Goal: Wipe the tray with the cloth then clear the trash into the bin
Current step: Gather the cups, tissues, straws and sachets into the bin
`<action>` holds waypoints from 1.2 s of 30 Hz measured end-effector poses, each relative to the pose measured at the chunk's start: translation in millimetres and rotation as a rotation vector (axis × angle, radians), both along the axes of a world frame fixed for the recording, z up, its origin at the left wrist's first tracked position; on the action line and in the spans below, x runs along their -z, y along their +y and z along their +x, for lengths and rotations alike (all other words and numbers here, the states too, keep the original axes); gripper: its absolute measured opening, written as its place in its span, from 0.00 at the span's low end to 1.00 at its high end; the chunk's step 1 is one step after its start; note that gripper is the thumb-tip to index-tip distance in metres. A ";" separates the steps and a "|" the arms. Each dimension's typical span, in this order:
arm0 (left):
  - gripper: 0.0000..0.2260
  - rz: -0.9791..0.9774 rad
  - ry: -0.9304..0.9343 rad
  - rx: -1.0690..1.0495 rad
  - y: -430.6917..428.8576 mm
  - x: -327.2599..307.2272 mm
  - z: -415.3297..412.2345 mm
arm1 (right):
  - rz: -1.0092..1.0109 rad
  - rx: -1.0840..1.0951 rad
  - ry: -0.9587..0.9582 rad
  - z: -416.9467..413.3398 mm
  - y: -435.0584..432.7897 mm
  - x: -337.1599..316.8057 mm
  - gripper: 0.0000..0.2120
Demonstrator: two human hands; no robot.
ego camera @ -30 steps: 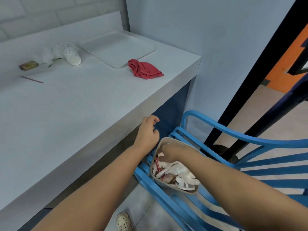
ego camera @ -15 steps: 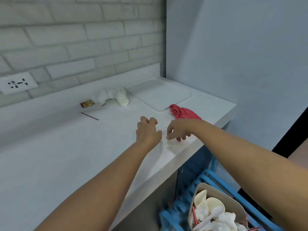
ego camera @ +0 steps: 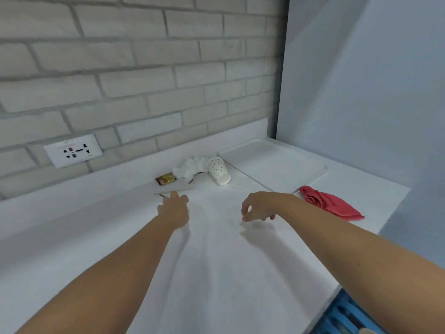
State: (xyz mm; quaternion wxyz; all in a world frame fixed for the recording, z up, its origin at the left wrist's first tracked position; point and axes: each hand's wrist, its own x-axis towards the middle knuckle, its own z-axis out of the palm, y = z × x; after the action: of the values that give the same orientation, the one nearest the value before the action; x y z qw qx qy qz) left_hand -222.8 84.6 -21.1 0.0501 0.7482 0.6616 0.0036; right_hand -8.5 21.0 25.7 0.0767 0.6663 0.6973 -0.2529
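The white tray point(ego camera: 277, 162) lies in the far right corner of the counter. A crumpled red cloth point(ego camera: 330, 203) rests just in front of it. Trash sits left of the tray: a tipped dotted paper cup point(ego camera: 219, 171), a wad of white tissue point(ego camera: 190, 166), a gold wrapper point(ego camera: 165, 178) and a thin red stick point(ego camera: 163, 195). My left hand point(ego camera: 174, 208) reaches over the counter with its fingertips close to the stick, holding nothing. My right hand point(ego camera: 258, 207) hovers with loosely curled fingers, empty, left of the cloth. The bin is out of view.
A brick wall with a white power socket point(ego camera: 73, 150) backs the white counter point(ego camera: 216, 273). A plain wall closes the right side. A blue slatted chair point(ego camera: 342, 317) shows below the counter's right front edge.
The view has lifted from the bin on the chair to the counter. Both hands have moved up and forward over the counter, the left toward the stick, the right away from the cloth.
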 end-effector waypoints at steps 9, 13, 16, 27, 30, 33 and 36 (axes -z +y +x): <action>0.23 0.010 -0.018 -0.009 59.7 25.1 -43.0 | -0.057 0.086 0.008 -8.3 46.9 20.4 0.16; 0.26 -0.032 0.050 0.049 78.1 27.5 -46.1 | 0.000 0.121 -0.009 -9.9 72.2 27.2 0.14; 0.27 -0.049 0.124 0.067 97.8 27.0 -50.4 | 0.119 0.157 -0.031 -7.9 100.7 27.8 0.12; 0.11 -0.259 -0.003 0.187 142.2 20.9 -33.6 | 0.115 0.181 -0.092 13.2 177.4 38.6 0.31; 0.04 -0.386 0.080 0.165 140.7 16.7 -32.0 | 0.037 0.141 -0.134 7.4 186.7 35.0 0.31; 0.02 -0.381 0.094 0.183 133.6 17.9 -28.1 | 0.003 0.167 -0.107 5.5 189.3 33.3 0.30; 0.13 -0.323 0.069 0.167 124.7 25.0 -26.8 | -0.012 0.184 -0.114 6.9 185.0 34.9 0.30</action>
State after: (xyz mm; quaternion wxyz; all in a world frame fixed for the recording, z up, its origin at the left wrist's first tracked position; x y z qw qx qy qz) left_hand -249.6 209.3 -46.1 0.1471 0.7823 0.5905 -0.1327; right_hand -1.7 206.0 -9.3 0.0967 0.7402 0.6263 -0.2249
